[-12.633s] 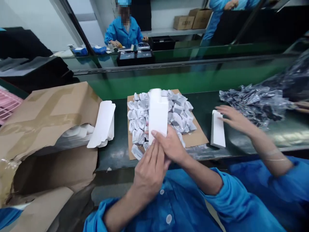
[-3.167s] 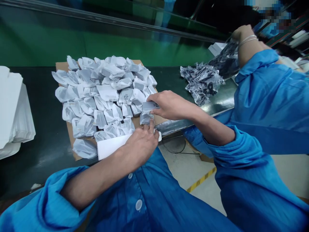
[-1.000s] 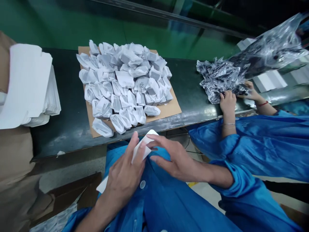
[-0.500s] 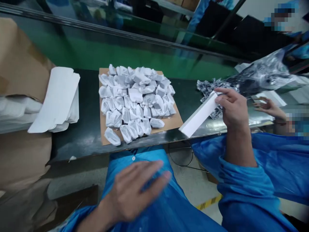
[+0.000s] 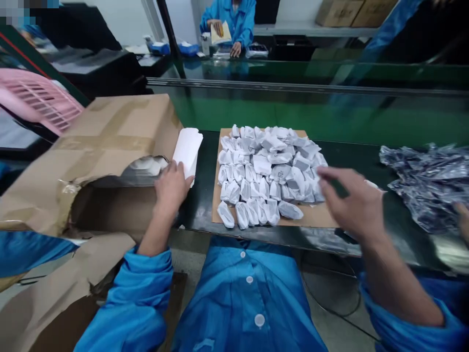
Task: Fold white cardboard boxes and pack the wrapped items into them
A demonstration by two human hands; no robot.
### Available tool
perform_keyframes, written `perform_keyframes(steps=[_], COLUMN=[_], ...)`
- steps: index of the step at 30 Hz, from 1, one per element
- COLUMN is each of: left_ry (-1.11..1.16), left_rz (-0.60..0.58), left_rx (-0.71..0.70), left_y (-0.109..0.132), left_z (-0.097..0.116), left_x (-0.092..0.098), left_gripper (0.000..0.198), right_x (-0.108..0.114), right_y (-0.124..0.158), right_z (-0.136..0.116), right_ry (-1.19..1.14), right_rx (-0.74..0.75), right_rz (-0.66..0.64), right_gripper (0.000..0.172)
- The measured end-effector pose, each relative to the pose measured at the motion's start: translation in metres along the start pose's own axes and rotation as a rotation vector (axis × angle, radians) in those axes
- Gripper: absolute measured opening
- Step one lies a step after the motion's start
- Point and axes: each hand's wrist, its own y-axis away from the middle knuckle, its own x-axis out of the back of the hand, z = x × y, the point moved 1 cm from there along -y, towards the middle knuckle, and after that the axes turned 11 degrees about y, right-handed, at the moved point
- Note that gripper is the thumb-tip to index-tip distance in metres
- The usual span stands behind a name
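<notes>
My left hand is at the lower end of the stack of white flat sleeves, its fingers bent over the edge; whether it grips one is hidden. My right hand is raised beside the right end of the cardboard sheet, thumb and fingers apart, with nothing between them. On that sheet lie many small white wrapped packets, heaped at the back and in rows toward the front. A small white piece shows behind my right hand.
A torn-open cardboard box stands at the left. Crumpled clear plastic bags lie at the right, beside another person's hand. Behind the green barrier sits a person in blue. A pink basket is far left.
The view has swung left. My left hand has moved from above my lap to the white sleeves. My right hand has let go of the long white box it held and has opened.
</notes>
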Motion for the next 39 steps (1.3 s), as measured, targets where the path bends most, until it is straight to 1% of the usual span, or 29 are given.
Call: perform_keyframes(steps=[1, 3, 5, 7, 8, 9, 10, 11, 12, 13, 15, 16, 17, 18, 19, 20, 21, 22, 23, 24, 25, 26, 28, 29, 31, 33, 35, 37, 39], left_ry=[-0.009, -0.003, 0.015, 0.047, 0.066, 0.083, 0.097, 0.115, 0.142, 0.174, 0.289, 0.345, 0.408, 0.5, 0.635, 0.799, 0.956, 1.025, 1.036, 1.044, 1.061, 1.119, 1.317, 1.41, 1.499, 1.429, 1.292, 1.164, 1.077], left_rz=[0.007, 0.063, 0.124, 0.189, 0.224, 0.262, 0.3, 0.337, 0.374, 0.399, 0.403, 0.361, 0.349, 0.403, 0.453, 0.459, 0.377, 0.171, -0.035, -0.177, -0.278, -0.321, -0.355, -0.39, -0.49, -0.586, -0.605, -0.508, -0.349], left_rx=[0.01, 0.024, 0.04, 0.038, 0.029, 0.017, 0.005, -0.02, -0.073, -0.145, -0.411, -0.52, -0.57, -0.541, -0.46, -0.365, -0.281, -0.234, -0.183, -0.118, -0.05, 0.029, 0.17, 0.213, 0.239, 0.185, 0.069, -0.074, -0.202], left_y=[-0.001, 0.001, 0.006, 0.011, 0.014, 0.018, 0.025, 0.034, 0.046, 0.06, 0.092, 0.107, 0.12, 0.128, 0.132, 0.131, 0.126, 0.118, 0.109, 0.101, 0.095, 0.091, 0.088, 0.089, 0.091, 0.091, 0.087, 0.082, 0.077], left_z=[0.003, 0.006, 0.006, 0.003, 0.004, 0.006, 0.01, 0.017, 0.026, 0.036, 0.056, 0.063, 0.067, 0.067, 0.064, 0.06, 0.055, 0.051, 0.048, 0.047, 0.046, 0.047, 0.05, 0.051, 0.053, 0.052, 0.051, 0.052, 0.056], left_x=[-0.005, -0.012, -0.016, -0.018, -0.019, -0.02, -0.021, -0.023, -0.025, -0.026, -0.025, -0.021, -0.013, -0.003, 0.009, 0.021, 0.031, 0.038, 0.04, 0.04, 0.036, 0.03, 0.016, 0.01, 0.002, 0.001, 0.003, 0.006, 0.009], left_gripper=[0.043, 0.04, 0.039, 0.039, 0.04, 0.042, 0.043, 0.043, 0.042, 0.042, 0.046, 0.055, 0.065, 0.072, 0.075, 0.076, 0.076, 0.071, 0.06, 0.047, 0.037, 0.033, 0.037, 0.04, 0.043, 0.041, 0.034, 0.021, 0.012], right_x=[-0.006, -0.019, -0.032, -0.048, -0.057, -0.067, -0.076, -0.084, -0.091, -0.095, -0.094, -0.088, -0.079, -0.068, -0.056, -0.043, -0.031, -0.021, -0.013, -0.007, -0.004, -0.003, -0.003, -0.003, -0.004, -0.003, -0.002, -0.002, -0.002], right_y=[0.005, 0.013, 0.016, 0.012, 0.007, 0.002, -0.005, -0.012, -0.019, -0.026, -0.037, -0.041, -0.043, -0.043, -0.042, -0.04, -0.036, -0.032, -0.026, -0.019, -0.011, -0.002, 0.017, 0.026, 0.04, 0.047, 0.05, 0.051, 0.052], right_z=[-0.028, -0.075, -0.109, -0.132, -0.141, -0.149, -0.157, -0.163, -0.168, -0.17, -0.164, -0.156, -0.146, -0.133, -0.121, -0.109, -0.1, -0.093, -0.089, -0.088, -0.089, -0.092, -0.099, -0.101, -0.102, -0.099, -0.095, -0.093, -0.093], right_ry=[-0.043, -0.194, -0.387, -0.591, -0.703, -0.816, -0.924, -1.02, -1.093, -1.125, -1.089, -1.033, -0.971, -0.912, -0.857, -0.801, -0.733, -0.655, -0.56, -0.445, -0.313, -0.168, 0.119, 0.227, 0.32, 0.304, 0.272, 0.284, 0.332], right_rx=[0.123, 0.269, 0.282, 0.162, 0.056, -0.065, -0.186, -0.289, -0.361, -0.4, -0.394, -0.355, -0.29, -0.192, -0.066, 0.079, 0.214, 0.323, 0.386, 0.407, 0.403, 0.396, 0.418, 0.453, 0.535, 0.582, 0.606, 0.616, 0.631], right_rz=[-0.003, -0.061, -0.167, -0.344, -0.439, -0.523, -0.576, -0.585, -0.554, -0.494, -0.374, -0.351, -0.377, -0.459, -0.582, -0.721, -0.845, -0.939, -0.981, -0.964, -0.894, -0.788, -0.529, -0.411, -0.255, -0.185, -0.16, -0.139, -0.095], right_gripper=[0.028, 0.03, 0.03, 0.029, 0.033, 0.04, 0.051, 0.061, 0.066, 0.065, 0.046, 0.036, 0.029, 0.023, 0.02, 0.018, 0.017, 0.016, 0.017, 0.024, 0.035, 0.05, 0.075, 0.08, 0.073, 0.063, 0.058, 0.054, 0.047])
